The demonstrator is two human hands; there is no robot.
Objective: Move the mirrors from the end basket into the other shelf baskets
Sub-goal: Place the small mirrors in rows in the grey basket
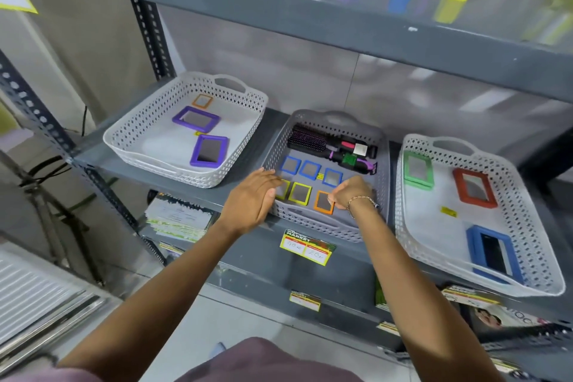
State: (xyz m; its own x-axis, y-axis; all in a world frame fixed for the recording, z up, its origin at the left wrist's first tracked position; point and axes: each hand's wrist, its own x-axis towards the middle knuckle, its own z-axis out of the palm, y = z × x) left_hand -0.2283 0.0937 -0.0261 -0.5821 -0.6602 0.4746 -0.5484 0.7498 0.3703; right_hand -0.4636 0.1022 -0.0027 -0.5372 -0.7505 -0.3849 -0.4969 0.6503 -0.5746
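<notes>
Three perforated baskets stand on the grey shelf. The left white basket (pixel 148 133) holds two purple-framed mirrors (pixel 196 119) and a small orange one (pixel 202 100). The middle grey basket (pixel 383 170) holds several small mirrors with blue (pixel 310 169), yellow (pixel 300 193) and orange (pixel 324 202) frames. The right white basket (pixel 533 226) holds a green (pixel 418 169), a red (pixel 473 188) and a blue mirror (pixel 493 254). My left hand (pixel 251 198) rests flat on the middle basket's left front corner, fingers apart. My right hand (pixel 353 191) is curled over the orange mirror, fingertips touching its edge.
A black and purple hair brush (pixel 322 146) lies at the back of the middle basket. Price tags (pixel 305 250) hang on the shelf's front edge. An upper shelf (pixel 310 9) with coloured bottles overhangs. Printed packets sit on the lower shelf.
</notes>
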